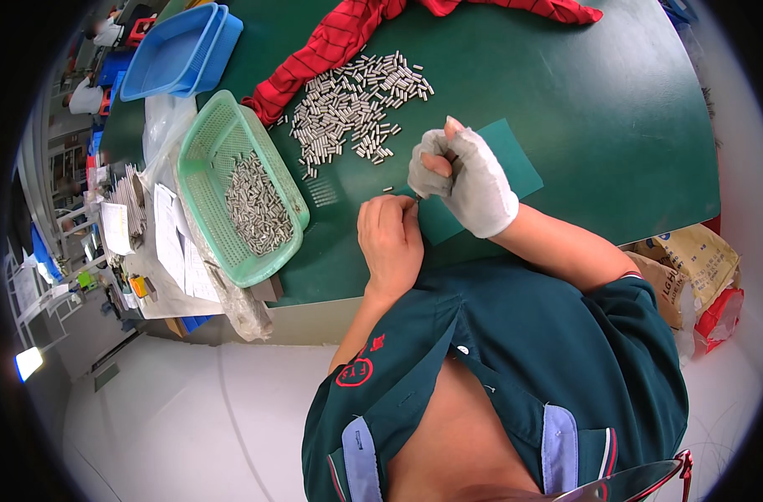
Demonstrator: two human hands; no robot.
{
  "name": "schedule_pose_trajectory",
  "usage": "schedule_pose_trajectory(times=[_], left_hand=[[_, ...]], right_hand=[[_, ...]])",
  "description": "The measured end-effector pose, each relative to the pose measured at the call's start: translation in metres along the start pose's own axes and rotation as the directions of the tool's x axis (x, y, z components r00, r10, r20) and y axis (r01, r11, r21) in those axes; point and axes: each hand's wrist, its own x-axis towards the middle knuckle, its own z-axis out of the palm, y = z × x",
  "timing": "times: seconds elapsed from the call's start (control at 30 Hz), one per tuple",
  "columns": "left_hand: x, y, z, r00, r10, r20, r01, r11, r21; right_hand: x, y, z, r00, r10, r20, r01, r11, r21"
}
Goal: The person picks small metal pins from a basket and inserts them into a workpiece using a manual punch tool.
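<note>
My left hand [389, 236] is bare and closed, its fingertips pinched together at the left edge of a green sheet [515, 155] on the table. A tiny dark bit of something shows at those fingertips, too small to make out. Close against it, my right hand [475, 186] wears a white glove with bare thumb and finger ends showing, and its fingers are curled in. What they hold, if anything, is hidden. One small metal pin [388, 190] lies just beyond my left hand. Farther off spreads a loose pile of shiny metal pins [340, 109].
A light green basket [199, 138] with many metal pins stands to the left. Blue plastic trays [218, 54] sit behind it. Red checked cloth [323, 50] borders the pile on the green table [632, 109]. Papers [171, 243] lie left of the basket; sacks [691, 263] stand at right.
</note>
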Motion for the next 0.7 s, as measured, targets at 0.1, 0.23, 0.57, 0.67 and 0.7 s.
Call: schedule_pose_trajectory(times=[0.1,0.23,0.57,0.67,0.7], left_hand=[[0.000,-0.001,0.002,1.000,0.001,-0.005,-0.001,1.000,-0.001],[-0.002,-0.005,0.004,1.000,0.004,-0.029,-0.004,1.000,-0.013],[-0.003,-0.006,0.007,0.998,0.008,-0.069,-0.010,0.999,-0.032],[-0.004,-0.008,0.006,0.993,0.024,-0.114,-0.028,0.999,-0.031],[-0.005,-0.009,0.004,0.993,0.008,-0.115,-0.018,0.996,-0.086]], right_hand=[[-0.002,0.002,-0.001,1.000,-0.025,0.015,0.024,0.999,0.034],[-0.003,0.004,-0.003,1.000,0.004,0.026,-0.001,0.994,-0.108],[-0.009,0.008,-0.004,0.996,-0.005,0.087,0.029,0.960,-0.279],[-0.009,0.007,-0.002,0.997,-0.026,0.070,0.039,0.983,-0.179],[-0.008,0.007,-0.003,0.996,-0.029,0.085,0.045,0.981,-0.188]])
